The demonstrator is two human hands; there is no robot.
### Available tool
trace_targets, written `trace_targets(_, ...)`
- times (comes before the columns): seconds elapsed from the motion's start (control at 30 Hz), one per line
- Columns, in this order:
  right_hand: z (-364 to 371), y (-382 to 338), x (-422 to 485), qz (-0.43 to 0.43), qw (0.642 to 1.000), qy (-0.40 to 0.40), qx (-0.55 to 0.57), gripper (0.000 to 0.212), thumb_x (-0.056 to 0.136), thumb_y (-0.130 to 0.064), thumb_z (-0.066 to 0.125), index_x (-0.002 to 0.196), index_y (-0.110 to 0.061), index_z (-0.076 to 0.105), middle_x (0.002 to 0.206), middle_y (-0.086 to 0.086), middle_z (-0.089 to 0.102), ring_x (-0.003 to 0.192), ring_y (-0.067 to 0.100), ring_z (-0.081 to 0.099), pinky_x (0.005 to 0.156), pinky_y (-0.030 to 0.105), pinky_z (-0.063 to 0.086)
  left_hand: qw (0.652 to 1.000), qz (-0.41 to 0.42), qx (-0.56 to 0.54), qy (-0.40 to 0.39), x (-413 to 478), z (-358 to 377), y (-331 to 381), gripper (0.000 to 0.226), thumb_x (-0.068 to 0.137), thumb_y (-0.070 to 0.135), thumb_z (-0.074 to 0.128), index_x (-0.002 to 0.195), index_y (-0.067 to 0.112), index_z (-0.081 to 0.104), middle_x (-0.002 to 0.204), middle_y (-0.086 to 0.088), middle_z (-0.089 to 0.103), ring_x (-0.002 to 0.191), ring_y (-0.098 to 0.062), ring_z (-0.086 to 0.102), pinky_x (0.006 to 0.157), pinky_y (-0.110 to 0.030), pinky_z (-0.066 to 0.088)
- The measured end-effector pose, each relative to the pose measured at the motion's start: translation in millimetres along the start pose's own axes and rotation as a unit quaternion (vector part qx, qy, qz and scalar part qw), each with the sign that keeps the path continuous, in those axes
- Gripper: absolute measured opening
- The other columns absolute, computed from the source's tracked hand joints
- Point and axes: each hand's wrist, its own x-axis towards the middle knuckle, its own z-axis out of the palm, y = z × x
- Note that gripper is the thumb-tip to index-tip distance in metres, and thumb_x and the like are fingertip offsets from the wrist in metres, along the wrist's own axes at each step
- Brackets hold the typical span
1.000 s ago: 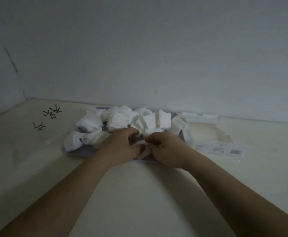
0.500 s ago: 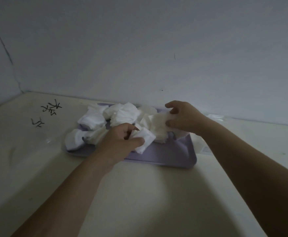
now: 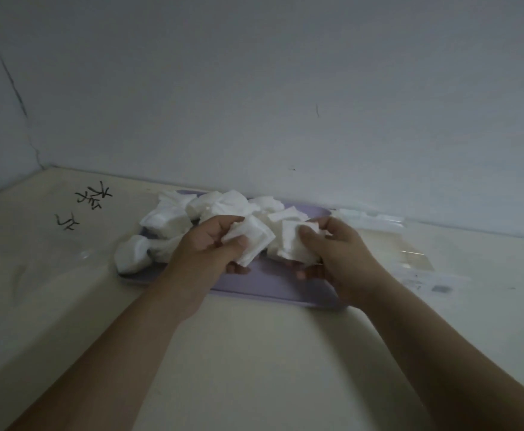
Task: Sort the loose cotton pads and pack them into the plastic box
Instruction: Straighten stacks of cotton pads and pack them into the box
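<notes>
A dim view looking down at a cream table (image 3: 254, 353) set against a pale wall (image 3: 254, 88). White cotton pads (image 3: 173, 219), soft and square, some crumpled or folded, lie heaped on a flat lilac tray (image 3: 279, 292), mostly at its left and far side, with a few hanging over the left edge.

Both bare forearms reach in from the bottom of the view and meet over the middle of the tray. The left hand (image 3: 211, 250) has its fingers and thumb curled around one square pad (image 3: 253, 244) with a stitched border, tilted up on its corner. The right hand (image 3: 341, 259) grips a small stack (image 3: 290, 248) of pads between thumb and fingers, just beside the left hand's pad.

A clear plastic box (image 3: 416, 262) lies on the table just right of the tray, its outline faint. Black marks (image 3: 94, 197) are written on the table at far left.
</notes>
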Motion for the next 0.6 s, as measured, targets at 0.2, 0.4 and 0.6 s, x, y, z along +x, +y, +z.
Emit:
trace_targets(0.2, 2, 23, 5, 0.003, 0.993, -0.054, 0.106, 0.027, 0.1, 0.012, 0.054, 0.124, 0.002, 0.061, 0.12, 0.024, 0.071, 0.097, 0.034, 0.075, 0.071, 0.045, 0.067, 0.998, -0.002, 0.063, -0.019, 0, 3, -2, 0.024, 0.095, 0.008, 0.069, 0.118, 0.006, 0.063, 0.086, -0.01, 0.075, 0.068, -0.021, 0.066, 0.045, -0.025, 0.041)
trace_targets(0.4, -3, 30, 5, -0.018, 0.993, -0.081, 0.088, 0.032, 0.098, 0.015, 0.055, 0.127, 0.002, 0.06, 0.117, 0.025, 0.071, 0.1, 0.034, 0.072, 0.079, 0.047, 0.066, 0.998, -0.019, 0.056, -0.032, 5, 1, -5, 0.024, 0.093, 0.005, 0.07, 0.112, 0.019, 0.073, 0.093, -0.007, 0.068, 0.067, -0.02, 0.046, 0.05, -0.025, 0.041)
trace_targets(0.6, -1, 35, 4, -0.071, 0.99, -0.112, 0.047, 0.038, 0.078, -0.004, 0.076, 0.116, -0.001, 0.069, 0.112, 0.025, 0.077, 0.099, 0.033, 0.076, 0.086, 0.041, 0.065, 0.996, -0.03, 0.037, -0.079, -1, 9, 1, 0.024, 0.082, -0.01, 0.073, 0.093, 0.011, 0.067, 0.07, 0.002, 0.065, 0.054, -0.003, 0.053, 0.048, -0.013, 0.041)
